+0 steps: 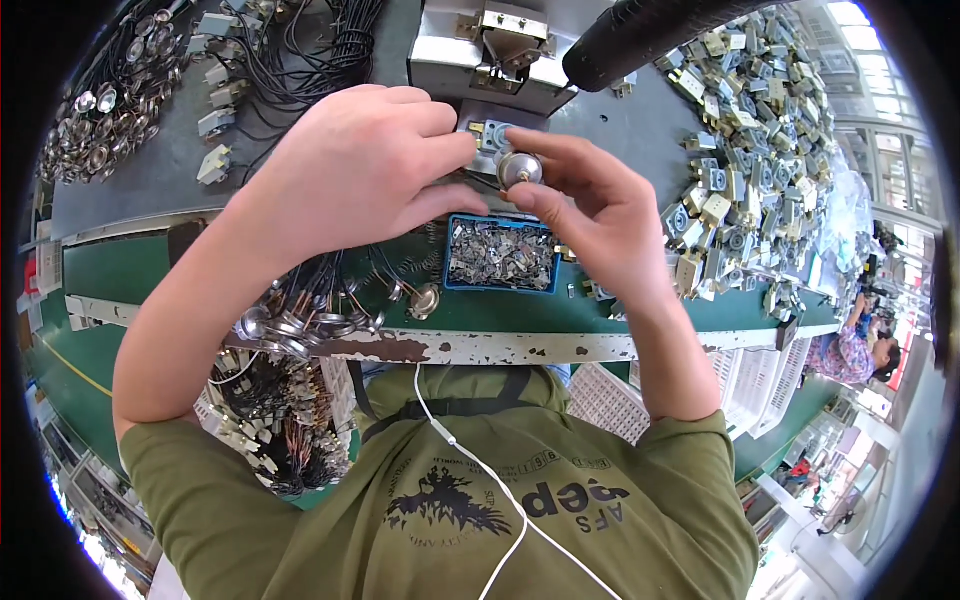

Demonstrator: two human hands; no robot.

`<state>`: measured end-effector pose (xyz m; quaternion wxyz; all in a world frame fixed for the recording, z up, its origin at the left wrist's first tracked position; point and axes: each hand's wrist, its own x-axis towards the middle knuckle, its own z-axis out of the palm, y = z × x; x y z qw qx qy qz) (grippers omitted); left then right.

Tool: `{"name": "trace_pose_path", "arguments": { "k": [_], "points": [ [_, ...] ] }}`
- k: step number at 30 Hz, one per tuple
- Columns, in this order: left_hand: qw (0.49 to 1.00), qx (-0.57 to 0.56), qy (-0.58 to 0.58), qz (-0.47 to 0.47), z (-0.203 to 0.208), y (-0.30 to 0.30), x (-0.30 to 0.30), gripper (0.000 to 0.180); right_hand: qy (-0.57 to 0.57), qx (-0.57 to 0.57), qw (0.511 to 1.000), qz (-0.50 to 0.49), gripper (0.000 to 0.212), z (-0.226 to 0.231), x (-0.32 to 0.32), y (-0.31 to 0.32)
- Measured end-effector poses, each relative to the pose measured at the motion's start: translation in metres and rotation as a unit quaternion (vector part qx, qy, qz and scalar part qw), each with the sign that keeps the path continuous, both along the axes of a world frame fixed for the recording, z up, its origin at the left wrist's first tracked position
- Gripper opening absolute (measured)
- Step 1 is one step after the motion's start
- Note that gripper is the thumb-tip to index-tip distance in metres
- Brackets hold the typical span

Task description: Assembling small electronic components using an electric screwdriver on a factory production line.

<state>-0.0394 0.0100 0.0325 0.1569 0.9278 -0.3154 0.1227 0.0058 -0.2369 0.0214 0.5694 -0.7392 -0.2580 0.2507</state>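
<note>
My right hand (610, 205) grips a round, silvery metal disc (520, 171) with a small brass-coloured centre, between thumb and forefinger. My left hand (385, 165) is curled to the left of it, its forefinger tip at a small grey-and-white block with brass-coloured terminals (492, 136). What the left fingers hold is hidden behind the hand. A dark wire runs between the left thumb and the disc. Just below both hands sits a blue tray (447, 270) full of small metal pieces.
Behind my hands stands a metal fixture (512, 50), with a black tube (640, 45) reaching in beside it. Many small blocks (715, 190) are heaped at right. Black cables (345, 45) and metal discs (100, 140) lie at left; more wired discs (290, 325) rest by the near edge.
</note>
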Motion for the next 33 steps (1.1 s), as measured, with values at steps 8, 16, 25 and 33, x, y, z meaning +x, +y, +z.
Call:
{"name": "trace_pose_path", "arguments": {
  "k": [8,16,25,33],
  "points": [
    [0.999,0.037,-0.012,-0.003,-0.017,-0.001,0.004,0.030,-0.106,-0.066,0.989,0.075,0.037,-0.003,0.013,0.003],
    [0.993,-0.012,0.116,0.015,0.003,-0.006,-0.004,0.034,-0.196,-0.100,0.975,-0.034,0.047,-0.015,0.016,-0.019],
    [0.989,-0.049,0.136,-0.043,0.006,-0.003,0.001,0.035,-0.337,-0.167,0.923,-0.085,0.071,-0.054,0.007,-0.009],
    [0.965,-0.087,0.234,0.078,-0.015,-0.008,0.041,0.038,-0.362,0.017,0.923,-0.126,0.041,0.005,0.026,-0.022]
  ]
}}
